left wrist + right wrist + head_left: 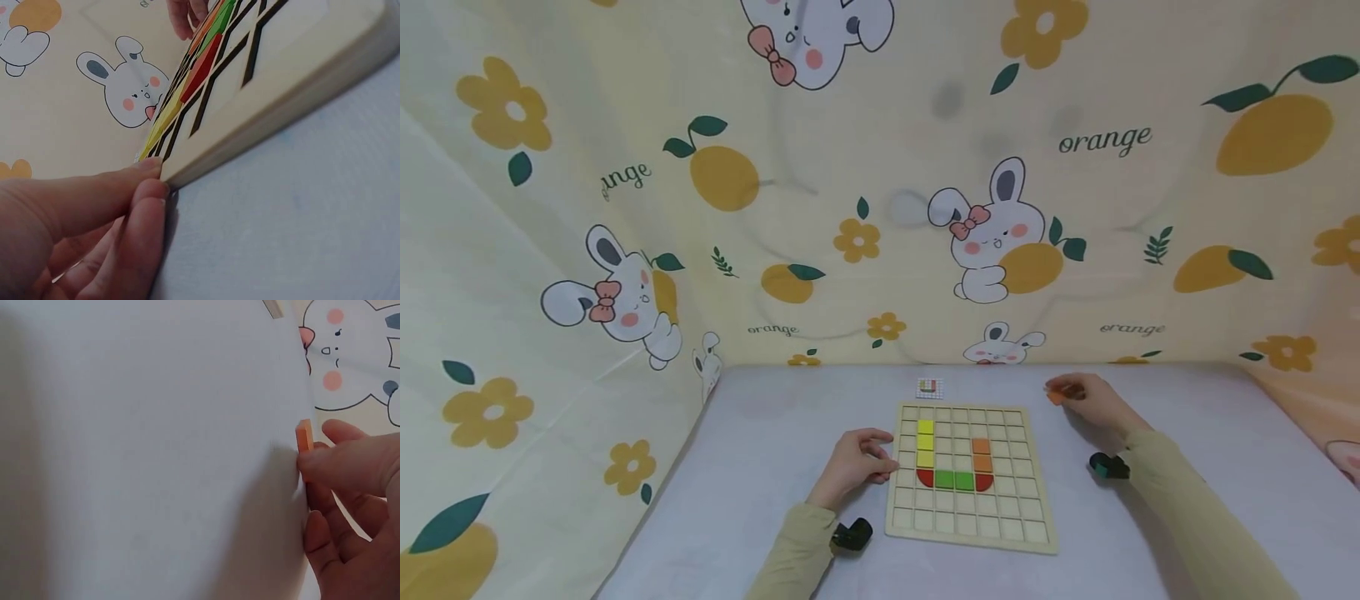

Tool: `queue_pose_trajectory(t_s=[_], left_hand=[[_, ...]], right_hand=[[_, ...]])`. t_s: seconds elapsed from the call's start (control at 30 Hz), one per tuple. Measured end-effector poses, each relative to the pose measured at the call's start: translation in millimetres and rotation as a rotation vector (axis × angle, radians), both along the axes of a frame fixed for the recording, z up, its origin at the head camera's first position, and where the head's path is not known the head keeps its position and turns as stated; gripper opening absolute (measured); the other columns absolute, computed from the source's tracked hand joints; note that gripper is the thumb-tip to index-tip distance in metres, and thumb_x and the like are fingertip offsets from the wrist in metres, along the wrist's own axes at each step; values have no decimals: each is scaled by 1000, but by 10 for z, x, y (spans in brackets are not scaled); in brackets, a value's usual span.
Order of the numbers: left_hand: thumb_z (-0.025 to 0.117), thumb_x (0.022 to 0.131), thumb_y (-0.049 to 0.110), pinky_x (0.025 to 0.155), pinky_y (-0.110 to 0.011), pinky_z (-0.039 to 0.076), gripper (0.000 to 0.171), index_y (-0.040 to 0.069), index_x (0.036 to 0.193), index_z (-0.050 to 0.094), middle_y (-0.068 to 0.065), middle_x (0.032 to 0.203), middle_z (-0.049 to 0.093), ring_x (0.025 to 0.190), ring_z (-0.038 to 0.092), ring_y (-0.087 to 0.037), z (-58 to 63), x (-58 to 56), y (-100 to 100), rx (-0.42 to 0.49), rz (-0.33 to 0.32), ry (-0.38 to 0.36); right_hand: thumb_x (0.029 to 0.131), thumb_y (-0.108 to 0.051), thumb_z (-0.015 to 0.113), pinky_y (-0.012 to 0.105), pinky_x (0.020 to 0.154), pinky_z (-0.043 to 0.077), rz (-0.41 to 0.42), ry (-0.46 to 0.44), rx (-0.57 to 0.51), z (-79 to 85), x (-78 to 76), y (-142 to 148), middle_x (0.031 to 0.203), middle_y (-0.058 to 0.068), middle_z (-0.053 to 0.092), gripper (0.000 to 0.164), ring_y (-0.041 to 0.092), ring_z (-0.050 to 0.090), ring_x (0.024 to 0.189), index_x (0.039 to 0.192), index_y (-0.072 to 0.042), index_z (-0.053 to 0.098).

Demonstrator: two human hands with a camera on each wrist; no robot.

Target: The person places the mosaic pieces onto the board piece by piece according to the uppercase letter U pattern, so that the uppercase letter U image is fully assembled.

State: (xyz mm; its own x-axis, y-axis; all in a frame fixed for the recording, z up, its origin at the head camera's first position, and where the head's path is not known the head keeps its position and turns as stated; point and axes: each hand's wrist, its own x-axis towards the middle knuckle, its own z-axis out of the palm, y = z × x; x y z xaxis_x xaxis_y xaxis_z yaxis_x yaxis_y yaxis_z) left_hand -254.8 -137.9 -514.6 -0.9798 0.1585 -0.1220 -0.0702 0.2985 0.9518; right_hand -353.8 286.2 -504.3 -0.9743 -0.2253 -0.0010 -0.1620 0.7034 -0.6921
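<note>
A square wooden grid board (970, 540) lies on the table with coloured tiles in its cells. Yellow tiles (925, 443) run down the left, green tiles (954, 480) lie along the bottom between two red rounded corner tiles (926, 477), and two orange tiles (981, 455) stand in a column on the right. At the board's left edge, my left hand (852, 462) pinches the rim between thumb and finger, as the left wrist view shows. Beyond the board's upper right, my right hand (1093, 402) pinches a loose orange tile (304, 439) between thumb and fingers.
A small card (929, 388) with a coloured pattern on a grid lies just behind the board. Cloth printed with rabbits and oranges hangs behind the white table (790, 408) and at both sides. Dark devices (852, 534) are worn at both wrists.
</note>
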Motion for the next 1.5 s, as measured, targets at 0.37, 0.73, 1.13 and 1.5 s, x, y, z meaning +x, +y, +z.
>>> queue_pose_trajectory(t_s=[0.37,0.73,1.13,1.5], left_hand=[[79,75,0,54,-28,59,42,1,115,64,-8,78,63,60,65,-16,13,6,8,-19,-5,4],[79,75,-1,55,-29,60,42,0,115,64,-8,78,62,59,64,-15,21,29,7,-25,-2,12],[78,75,-3,51,-28,59,42,-1,114,62,-9,77,61,57,64,-15,38,38,29,-7,0,-1],[78,75,-2,51,-28,59,42,0,113,61,-9,77,62,56,63,-15,44,50,56,-1,5,-18]], right_hand=[[88,-12,69,40,82,48,6,-40,22,20,197,60,115,16,59,30,29,51,98,117,-3,65],[87,-18,72,32,75,49,58,67,-8,130,382,-204,108,4,61,30,23,52,93,115,-7,67],[85,-12,73,27,71,49,261,129,-78,223,474,-780,98,-3,62,26,20,52,88,110,-5,70],[85,-12,73,26,67,50,348,90,-105,81,380,-1010,96,-2,62,27,19,54,83,111,-5,69]])
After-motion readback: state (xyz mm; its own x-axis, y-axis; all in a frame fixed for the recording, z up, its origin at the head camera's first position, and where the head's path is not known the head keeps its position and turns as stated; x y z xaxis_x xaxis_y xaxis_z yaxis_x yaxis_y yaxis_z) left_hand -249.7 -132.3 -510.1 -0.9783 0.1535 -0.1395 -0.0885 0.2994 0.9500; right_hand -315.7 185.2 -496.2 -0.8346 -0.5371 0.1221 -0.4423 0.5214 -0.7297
